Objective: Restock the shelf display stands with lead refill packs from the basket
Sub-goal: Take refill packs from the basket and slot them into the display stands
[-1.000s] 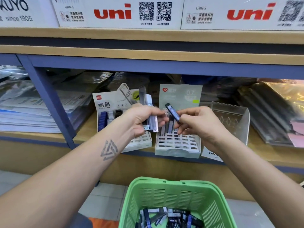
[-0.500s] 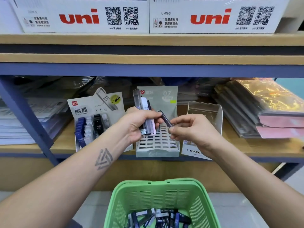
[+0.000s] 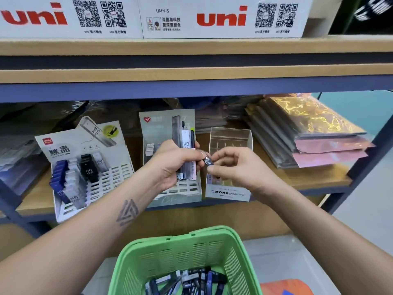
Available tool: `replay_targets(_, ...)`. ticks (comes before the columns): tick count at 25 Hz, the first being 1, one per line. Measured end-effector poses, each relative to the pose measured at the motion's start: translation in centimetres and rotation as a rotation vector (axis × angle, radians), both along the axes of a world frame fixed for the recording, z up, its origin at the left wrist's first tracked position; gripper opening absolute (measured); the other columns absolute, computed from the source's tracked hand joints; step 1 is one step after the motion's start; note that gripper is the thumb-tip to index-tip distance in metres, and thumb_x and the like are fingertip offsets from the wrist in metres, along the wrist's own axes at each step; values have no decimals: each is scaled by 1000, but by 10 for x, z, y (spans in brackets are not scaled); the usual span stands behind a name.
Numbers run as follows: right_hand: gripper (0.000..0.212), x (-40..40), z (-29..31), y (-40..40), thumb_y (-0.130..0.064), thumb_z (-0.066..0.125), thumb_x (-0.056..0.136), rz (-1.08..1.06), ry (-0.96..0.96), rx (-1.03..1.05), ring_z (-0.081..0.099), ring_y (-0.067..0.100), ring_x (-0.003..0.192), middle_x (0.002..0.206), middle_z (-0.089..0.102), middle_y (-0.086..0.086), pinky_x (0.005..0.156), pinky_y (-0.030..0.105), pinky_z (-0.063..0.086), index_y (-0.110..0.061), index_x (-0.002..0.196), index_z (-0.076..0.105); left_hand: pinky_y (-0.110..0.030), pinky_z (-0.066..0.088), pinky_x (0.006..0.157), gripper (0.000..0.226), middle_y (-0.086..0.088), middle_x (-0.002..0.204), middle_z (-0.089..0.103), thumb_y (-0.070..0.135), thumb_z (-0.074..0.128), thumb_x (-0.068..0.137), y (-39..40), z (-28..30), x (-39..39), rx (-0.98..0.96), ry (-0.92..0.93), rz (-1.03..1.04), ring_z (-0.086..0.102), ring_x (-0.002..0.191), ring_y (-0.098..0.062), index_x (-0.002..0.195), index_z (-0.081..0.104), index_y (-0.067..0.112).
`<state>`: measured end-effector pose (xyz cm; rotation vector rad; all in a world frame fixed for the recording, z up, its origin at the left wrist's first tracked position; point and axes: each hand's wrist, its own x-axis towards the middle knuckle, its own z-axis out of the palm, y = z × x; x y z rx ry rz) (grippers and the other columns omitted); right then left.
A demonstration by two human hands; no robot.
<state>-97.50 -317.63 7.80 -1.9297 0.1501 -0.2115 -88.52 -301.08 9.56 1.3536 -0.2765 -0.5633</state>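
My left hand (image 3: 174, 161) grips a small bundle of lead refill packs (image 3: 186, 150), grey, white and dark, held upright in front of the grey middle display stand (image 3: 161, 128). My right hand (image 3: 230, 165) pinches one dark pack (image 3: 208, 161) by its end, just right of the bundle and in front of the clear MONO stand (image 3: 228, 192). The white left stand (image 3: 72, 145) holds blue, white and black HB 0.5 packs in its slots. A green basket (image 3: 148, 252) below holds several more packs.
The stands sit on a wooden shelf (image 3: 308, 179) with blue metal posts. Stacks of wrapped notebooks (image 3: 308, 133) lie to the right, flat wrapped stock to the left. White uni boxes (image 3: 221, 18) stand on the shelf above. Tiled floor lies below.
My right hand has turned its dark pack and drawn it right, from over the grey middle stand to in front of the clear MONO stand. My left hand still holds the bundle.
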Motion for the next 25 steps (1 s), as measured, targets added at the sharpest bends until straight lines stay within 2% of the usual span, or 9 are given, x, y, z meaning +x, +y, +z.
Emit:
replay_targets(3,33,1,6,-14,-3,80,83,-42,-7,-1,74,19,78,85,77,10,82,39,61,-6,113,67,-30,58,62,24,-22,86,72,-15,67,82,-15,-1,-1,2,-5,-8,64,61,-21,95,59,4)
replay_targets(7,58,0,17,-36,-5,77,86,-129,-75,-33,76,24,84,92,73,10,75,38,63,-21,137,55,-33,57,69,25,-25,100,74,-12,70,82,-23,-1,7,15,7,22,63,64,-19,98,57,3)
replay_targets(9,54,0,17,-43,-2,75,86,-136,-72,5,76,28,88,99,72,11,77,42,63,-20,135,59,-37,57,73,20,-27,99,73,-12,72,80,-26,-4,7,47,0,20,63,67,-21,92,63,1)
replay_targets(11,46,0,13,-42,5,72,85,-110,-49,82,76,31,88,98,74,14,80,46,63,-15,125,62,-41,56,81,12,-27,95,74,-11,74,78,-31,-8,5,96,-16,20,64,70,-24,77,71,1)
replay_targets(13,39,1,7,-38,11,70,84,-92,-62,150,76,31,90,96,75,16,80,42,63,-10,117,62,-42,56,85,10,-23,85,74,-10,77,75,-38,-13,3,176,-57,35,65,70,-26,79,70,-5)
replay_targets(15,35,1,2,-36,15,68,84,-83,-83,199,75,32,93,97,76,17,78,39,63,-6,112,62,-41,57,81,24,-20,75,69,-10,78,73,-43,-19,3,244,-85,39,66,67,-27,93,67,-12)
replay_targets(18,37,4,-9,-38,20,61,84,-58,-97,274,75,31,98,100,76,18,85,46,60,-4,113,60,-34,59,65,35,-21,75,67,-13,74,74,-45,-25,2,277,-83,21,67,61,-26,106,62,-20)
replay_targets(22,39,5,-15,-38,18,63,85,-46,-108,346,74,31,98,102,75,19,87,43,60,-4,117,61,-31,56,58,28,-24,77,65,-16,71,76,-46,-27,-4,254,-70,3,65,55,-25,103,64,-12)
replay_targets(25,36,4,-16,-40,3,71,89,-152,-87,227,75,27,86,91,76,14,79,36,61,-9,122,62,-32,55,60,26,-19,72,64,-16,72,76,-46,-29,-6,240,-92,15,64,55,-24,95,61,-2)
